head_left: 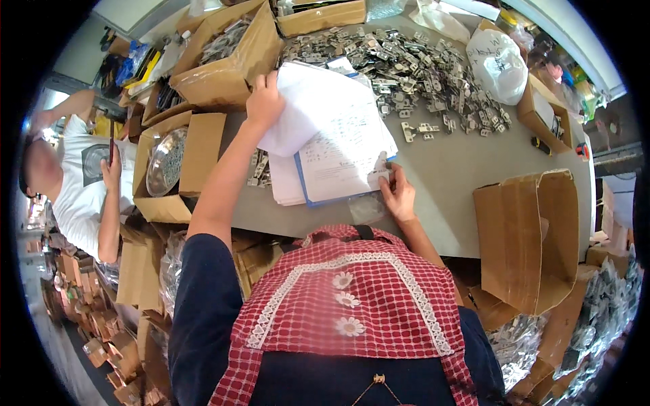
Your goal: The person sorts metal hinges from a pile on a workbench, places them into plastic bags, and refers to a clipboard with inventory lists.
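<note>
My left hand (265, 101) pinches the edge of several lifted white paper sheets (296, 101), which curl up over the stack. Beneath them lies a written sheet (342, 152) on a blue board (302, 179), with more white pages (284, 183) sticking out at the left. At the lower right corner of the written sheet, my right hand (399, 193) has its fingers closed around a small greyish piece (381, 164), whose kind I cannot make out. A small clear plastic bag (367, 210) lies just below the board. Loose metal hinge parts (420, 68) form a heap beyond the papers.
Open cardboard boxes (223, 61) stand at the left; one holds a round clear container (167, 162) of small parts. An open box (525, 237) sits at the right table edge, a white bag (497, 64) behind it. A person (88, 176) at the left holds a dark flat object.
</note>
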Demonstrator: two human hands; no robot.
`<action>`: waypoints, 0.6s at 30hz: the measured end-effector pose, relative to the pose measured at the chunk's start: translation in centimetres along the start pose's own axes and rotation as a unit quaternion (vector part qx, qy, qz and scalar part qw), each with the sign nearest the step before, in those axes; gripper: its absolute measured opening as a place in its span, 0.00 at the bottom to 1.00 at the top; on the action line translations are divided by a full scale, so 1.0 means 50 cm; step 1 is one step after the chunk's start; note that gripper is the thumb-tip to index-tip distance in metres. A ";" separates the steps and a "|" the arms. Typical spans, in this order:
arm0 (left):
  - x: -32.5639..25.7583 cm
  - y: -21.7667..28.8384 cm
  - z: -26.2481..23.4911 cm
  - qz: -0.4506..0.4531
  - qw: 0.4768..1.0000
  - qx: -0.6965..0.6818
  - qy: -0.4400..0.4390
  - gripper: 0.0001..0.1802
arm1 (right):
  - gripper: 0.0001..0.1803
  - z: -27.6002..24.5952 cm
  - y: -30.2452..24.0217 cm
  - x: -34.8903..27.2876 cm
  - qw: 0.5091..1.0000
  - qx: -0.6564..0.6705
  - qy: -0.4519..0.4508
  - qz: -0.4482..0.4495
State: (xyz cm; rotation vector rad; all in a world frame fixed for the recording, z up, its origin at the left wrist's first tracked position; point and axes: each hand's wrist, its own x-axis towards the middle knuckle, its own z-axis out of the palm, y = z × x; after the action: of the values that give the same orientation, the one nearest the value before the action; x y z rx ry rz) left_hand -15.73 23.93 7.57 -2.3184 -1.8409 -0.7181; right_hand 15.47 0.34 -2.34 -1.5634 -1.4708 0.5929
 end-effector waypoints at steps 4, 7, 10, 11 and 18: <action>-0.010 -0.016 0.028 -0.034 0.998 0.030 -0.047 0.27 | 0.20 -0.006 -0.009 0.002 0.999 -0.023 -0.014 -0.020; -0.020 -0.024 0.046 -0.039 0.998 0.011 -0.041 0.26 | 0.20 -0.003 -0.010 0.004 0.998 -0.001 0.005 -0.070; -0.021 -0.026 0.053 -0.040 0.998 0.002 -0.042 0.25 | 0.21 -0.005 -0.013 0.003 0.998 -0.001 -0.007 -0.067; -0.023 -0.027 0.055 -0.042 0.998 0.005 -0.043 0.25 | 0.21 -0.006 -0.015 0.003 0.998 0.003 -0.013 -0.059; -0.034 -0.025 0.062 -0.055 0.998 -0.015 -0.014 0.23 | 0.22 -0.009 -0.022 0.008 0.998 0.003 -0.024 -0.050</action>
State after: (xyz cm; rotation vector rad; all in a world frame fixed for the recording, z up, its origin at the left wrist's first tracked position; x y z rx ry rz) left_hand -16.24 23.88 3.85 -2.2719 -1.9959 -0.7338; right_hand 15.33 0.52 -1.11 -1.4694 -1.5718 0.5790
